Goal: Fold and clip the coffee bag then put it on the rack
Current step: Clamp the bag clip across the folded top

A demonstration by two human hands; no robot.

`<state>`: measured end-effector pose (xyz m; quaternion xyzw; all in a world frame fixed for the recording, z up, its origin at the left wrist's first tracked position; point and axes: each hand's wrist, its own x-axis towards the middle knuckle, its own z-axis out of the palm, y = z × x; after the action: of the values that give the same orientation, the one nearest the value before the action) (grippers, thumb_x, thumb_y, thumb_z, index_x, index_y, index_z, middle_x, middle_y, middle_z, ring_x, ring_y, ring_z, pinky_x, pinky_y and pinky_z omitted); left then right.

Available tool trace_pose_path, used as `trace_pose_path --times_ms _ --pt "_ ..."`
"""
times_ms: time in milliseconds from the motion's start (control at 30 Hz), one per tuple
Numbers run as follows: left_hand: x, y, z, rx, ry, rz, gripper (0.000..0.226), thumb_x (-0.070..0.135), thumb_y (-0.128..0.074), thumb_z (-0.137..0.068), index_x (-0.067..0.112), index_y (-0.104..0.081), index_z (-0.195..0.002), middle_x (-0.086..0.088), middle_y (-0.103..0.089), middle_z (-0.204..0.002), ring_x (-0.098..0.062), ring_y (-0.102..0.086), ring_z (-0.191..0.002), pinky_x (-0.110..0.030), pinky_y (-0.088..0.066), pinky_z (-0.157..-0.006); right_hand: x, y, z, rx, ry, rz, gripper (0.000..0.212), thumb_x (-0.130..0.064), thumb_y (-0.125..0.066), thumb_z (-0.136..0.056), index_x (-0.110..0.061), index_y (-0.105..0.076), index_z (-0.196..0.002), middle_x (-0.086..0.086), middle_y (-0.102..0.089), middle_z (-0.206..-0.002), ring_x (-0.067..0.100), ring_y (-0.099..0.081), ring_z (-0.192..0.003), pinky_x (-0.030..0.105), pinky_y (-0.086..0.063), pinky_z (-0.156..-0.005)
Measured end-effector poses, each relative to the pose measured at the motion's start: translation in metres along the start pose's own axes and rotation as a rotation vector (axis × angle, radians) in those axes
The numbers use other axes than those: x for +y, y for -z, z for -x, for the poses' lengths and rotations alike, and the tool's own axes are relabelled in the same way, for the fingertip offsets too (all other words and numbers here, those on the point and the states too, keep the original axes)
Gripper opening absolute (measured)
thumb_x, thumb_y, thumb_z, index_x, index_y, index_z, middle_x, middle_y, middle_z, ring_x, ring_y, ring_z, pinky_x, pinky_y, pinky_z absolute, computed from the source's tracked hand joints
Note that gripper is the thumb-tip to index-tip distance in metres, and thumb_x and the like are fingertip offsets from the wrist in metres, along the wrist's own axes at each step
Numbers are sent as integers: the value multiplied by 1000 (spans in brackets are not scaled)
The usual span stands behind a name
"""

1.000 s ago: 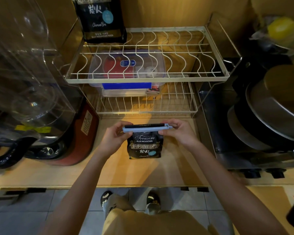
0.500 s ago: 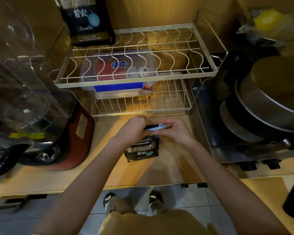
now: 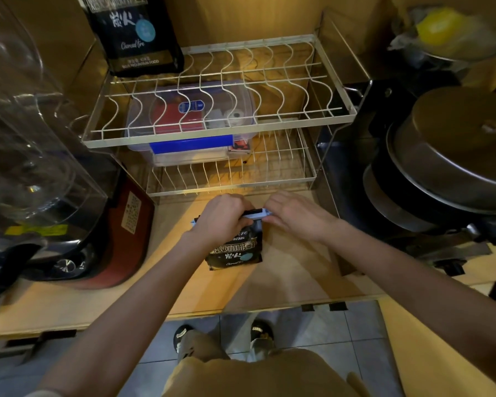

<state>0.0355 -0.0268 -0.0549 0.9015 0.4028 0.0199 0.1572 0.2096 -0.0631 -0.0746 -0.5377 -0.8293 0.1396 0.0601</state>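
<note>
A small black coffee bag (image 3: 235,250) stands on the wooden counter (image 3: 284,276) in front of the wire rack (image 3: 221,136). A pale blue clip (image 3: 257,215) runs across its folded top. My left hand (image 3: 221,217) lies over the left part of the bag's top and the clip, gripping them. My right hand (image 3: 294,214) pinches the clip's right end. Most of the clip is hidden under my left hand. A second, larger black coffee bag (image 3: 135,32) stands at the back left of the rack's upper tier.
A clear lidded box (image 3: 189,138) sits on the rack's lower tier. A glass blender jug (image 3: 26,138) and a red-brown appliance (image 3: 121,233) stand at left. Stacked metal pans (image 3: 447,156) sit at right, a yellow object (image 3: 438,25) above them. Floor tiles lie below the counter edge.
My left hand has moved from the clip's left end over the top of the bag, covering most of the clip. The bag has stayed on the counter. My right hand keeps the clip's right end.
</note>
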Motion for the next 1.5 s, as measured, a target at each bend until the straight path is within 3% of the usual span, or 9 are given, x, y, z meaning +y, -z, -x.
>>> trace_pose_path --times_ms 233,400,600,733,867,1000,1167,1333,1500 --pt "3 -5 2 4 30 -90 22 26 -52 -87 13 -62 -103 -9 -66 -97 -29 -59 -86 -39 -46 -72 6 -19 4 124 75 37 22 -25 -46 -88 -7 -60 -86 11 -62 -81 24 -53 -79 31 -44 -71" --pt "-1 -5 4 57 22 -12 22 24 -55 -85 13 -62 -103 -8 -64 -97 -28 -58 -90 -40 -48 -72 -1 -22 5 114 -117 -194 24 -30 -49 -91 -12 -54 -106 6 -58 -106 12 -46 -95 34 -47 -86" --pt "-1 -7 7 93 11 42 28 26 -55 -85 16 -59 -111 -7 -65 -104 -26 -57 -100 -36 -42 -78 -8 -55 5 -175 -297 -854 89 -29 -88 -50 -16 -43 -125 1 -53 -127 16 -50 -118 41 -40 -104" --pt "-12 -7 19 60 93 67 75 49 -64 -73 25 -31 -136 -4 -48 -138 -20 -39 -130 -43 -19 -111 -15 -71 3 -206 -354 -934 80 -1 -83 -55 -15 -43 -123 13 -54 -127 25 -51 -119 45 -40 -105" --pt "-37 -15 50 199 396 539 112 39 -83 -53 24 -14 -140 -1 -34 -145 -16 -30 -131 -42 -26 -109 -21 -86 1 -180 -421 -806 79 -2 -79 -62 -9 -37 -129 13 -54 -129 26 -49 -121 36 -38 -105" --pt "-70 -60 74 -39 595 782 122 34 -89 -43 17 -18 -140 -2 -32 -147 -15 -28 -134 -35 -27 -109 -23 -92 0 -112 -459 -776 77 -5 -80 -63 -10 -39 -127 12 -54 -130 26 -49 -121 41 -39 -105" --pt "-61 -96 68 -26 591 680 80 2 -82 -55 7 -43 -124 -15 -59 -123 -21 -51 -108 -18 -34 -79 -24 -96 3 -66 -487 -803 71 -3 -78 -63 -13 -42 -123 6 -58 -123 22 -53 -116 38 -43 -99" --pt "-58 -92 71 59 551 649 67 5 -85 -51 5 -53 -110 -17 -67 -105 -18 -52 -83 -30 -43 -72 -29 -85 5 -51 -461 -811 67 -1 -78 -62 -10 -46 -120 4 -59 -117 16 -53 -110 28 -42 -93" --pt "-58 -62 74 73 467 549 66 17 -87 -49 11 -57 -108 -8 -68 -110 -21 -61 -99 -31 -48 -84 -31 -57 8 -16 -376 -753 73 -7 -84 -56 -8 -46 -120 11 -61 -121 24 -56 -112 40 -46 -98"
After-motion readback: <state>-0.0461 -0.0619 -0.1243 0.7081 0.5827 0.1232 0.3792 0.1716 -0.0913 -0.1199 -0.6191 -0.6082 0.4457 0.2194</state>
